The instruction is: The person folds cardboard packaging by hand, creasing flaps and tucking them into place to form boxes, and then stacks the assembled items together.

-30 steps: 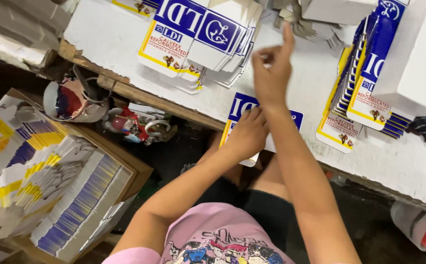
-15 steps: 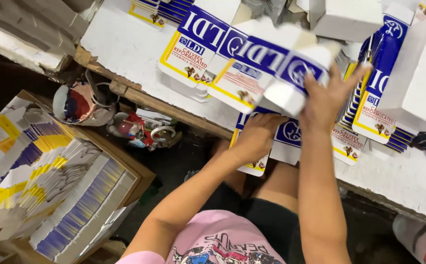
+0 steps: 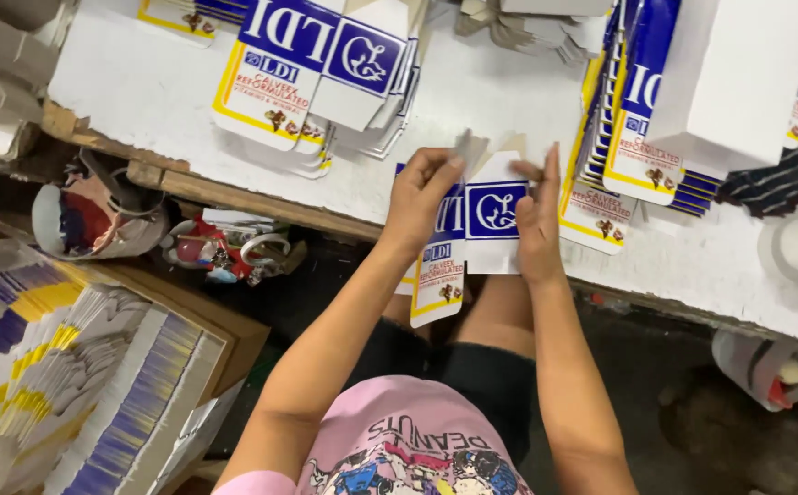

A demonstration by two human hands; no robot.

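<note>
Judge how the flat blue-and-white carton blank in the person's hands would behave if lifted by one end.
The carton blank looks like thin card, so probably light. It overhangs the table edge without drooping, so likely fairly stiff, though it may bend along its creases. Both the left hand and the right hand grip it.

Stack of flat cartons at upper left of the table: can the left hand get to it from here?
Probably yes: the stack of flat cartons lies uncovered beyond the left hand, bare white table between them.
</note>
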